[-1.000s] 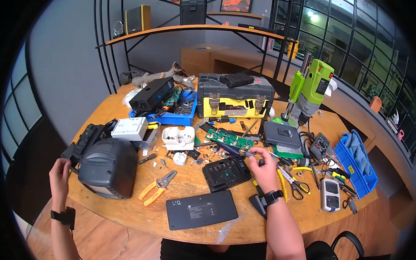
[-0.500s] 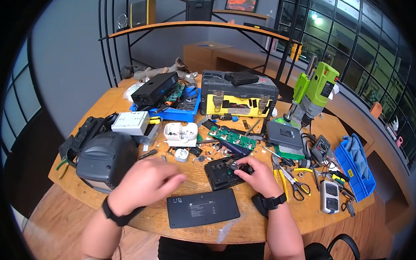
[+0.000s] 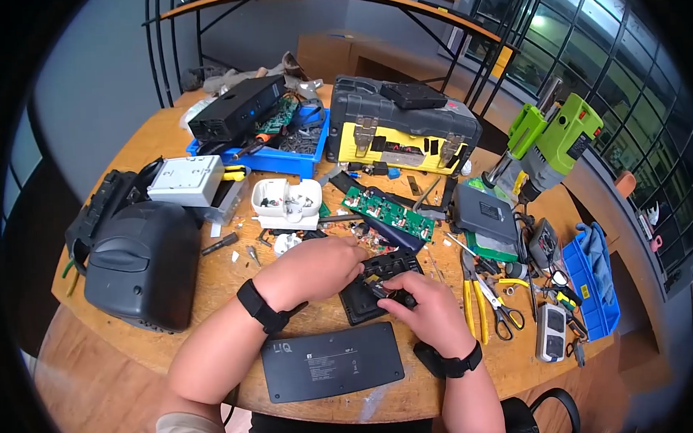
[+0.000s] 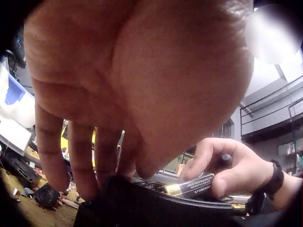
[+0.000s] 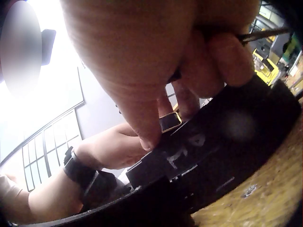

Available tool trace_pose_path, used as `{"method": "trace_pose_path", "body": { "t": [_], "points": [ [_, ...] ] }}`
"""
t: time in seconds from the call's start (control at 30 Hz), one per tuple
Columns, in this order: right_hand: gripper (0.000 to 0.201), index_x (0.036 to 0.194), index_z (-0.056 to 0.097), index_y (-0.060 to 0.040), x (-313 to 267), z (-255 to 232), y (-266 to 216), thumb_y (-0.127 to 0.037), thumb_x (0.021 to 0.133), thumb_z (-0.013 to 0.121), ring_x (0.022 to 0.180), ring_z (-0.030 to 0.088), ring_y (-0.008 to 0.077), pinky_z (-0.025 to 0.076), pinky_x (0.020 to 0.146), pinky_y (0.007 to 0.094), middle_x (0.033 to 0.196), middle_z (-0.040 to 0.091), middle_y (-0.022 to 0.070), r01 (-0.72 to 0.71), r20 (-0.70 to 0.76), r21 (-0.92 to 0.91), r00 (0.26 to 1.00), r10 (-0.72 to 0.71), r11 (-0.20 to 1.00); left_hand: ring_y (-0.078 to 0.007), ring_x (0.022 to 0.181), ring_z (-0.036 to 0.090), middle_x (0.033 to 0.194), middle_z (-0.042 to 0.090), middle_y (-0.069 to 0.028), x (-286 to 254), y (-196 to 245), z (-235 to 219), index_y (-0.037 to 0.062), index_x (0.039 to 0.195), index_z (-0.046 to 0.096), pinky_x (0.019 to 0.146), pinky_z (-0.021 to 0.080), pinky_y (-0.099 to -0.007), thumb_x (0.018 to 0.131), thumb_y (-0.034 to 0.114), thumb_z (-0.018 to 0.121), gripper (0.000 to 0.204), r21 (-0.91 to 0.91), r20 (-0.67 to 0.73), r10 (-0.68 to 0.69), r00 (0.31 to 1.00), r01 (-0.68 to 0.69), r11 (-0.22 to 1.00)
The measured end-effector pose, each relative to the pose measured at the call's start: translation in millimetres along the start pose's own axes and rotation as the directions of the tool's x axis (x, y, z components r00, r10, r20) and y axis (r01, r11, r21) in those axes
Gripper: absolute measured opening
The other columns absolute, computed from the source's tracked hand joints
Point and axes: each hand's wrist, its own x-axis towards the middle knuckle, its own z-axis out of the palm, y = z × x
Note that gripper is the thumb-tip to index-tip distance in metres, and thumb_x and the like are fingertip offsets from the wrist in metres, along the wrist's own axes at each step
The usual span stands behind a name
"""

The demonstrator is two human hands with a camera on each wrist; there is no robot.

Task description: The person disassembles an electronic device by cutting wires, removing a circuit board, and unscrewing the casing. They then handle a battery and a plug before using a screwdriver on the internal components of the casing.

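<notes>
In the head view my left hand (image 3: 318, 269) reaches across to the far left side of an opened black casing (image 3: 360, 298), thumb and fingertips gripping its edge. The left wrist view shows those fingers bent down to the rim. My right hand (image 3: 430, 309) pinches a battery (image 4: 189, 187), gold at one end with a dark printed label, over the casing. A thin dark metal shaft (image 5: 266, 34) sticks out from the curled fingers of that same hand. A flat black cover (image 3: 332, 363) with a printed label and "LIQ" marking lies in front of the casing.
Green circuit board (image 3: 388, 213) and scattered small parts lie behind the casing. Pliers (image 3: 475, 292) and scissors (image 3: 500, 306) lie at right, near a green drill on a stand (image 3: 546, 144). A black welding helmet (image 3: 142, 265) stands left; a toolbox (image 3: 404, 127) stands behind.
My left hand has come from beside the helmet at far left to the casing. The right hand has moved left and down over the casing with the battery. The head view has tilted down.
</notes>
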Motion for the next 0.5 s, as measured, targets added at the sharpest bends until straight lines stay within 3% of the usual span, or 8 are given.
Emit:
{"method": "trace_pose_path", "body": {
  "t": [0.3, 0.5],
  "points": [
    [0.029, 0.105, 0.070, -0.0046, -4, -21, 5, -0.019, 0.084, 0.086, 0.090, 0.074, 0.0318, 0.059, 0.074, 0.0372, 0.102, 0.074, 0.0103, -0.066, -0.044, -0.019, 0.997, 0.065, 0.998, -0.0372, 0.103, 0.069, 0.111, 0.070, -0.0143, 10, -7, -3, 0.0044, 0.119, 0.072, 0.090, 0.055, -0.0475, 0.103, 0.024, 0.059, 0.029, -0.092, 0.076, 0.005, 0.997, 0.002, 0.996],
    [0.028, 0.104, 0.070, -0.0038, -1, -16, 2, -0.018, 0.085, 0.085, 0.093, 0.073, 0.0330, 0.059, 0.075, 0.0383, 0.103, 0.074, 0.0109, -0.072, 0.018, -0.013, 0.997, 0.072, 0.997, -0.0378, 0.100, 0.069, 0.109, 0.069, -0.0154, 17, -7, 9, 0.0043, 0.120, 0.072, 0.087, 0.056, -0.0472, 0.102, 0.025, 0.059, 0.030, -0.094, -0.016, 0.059, 0.998, -0.060, 0.994]
  ]
}}
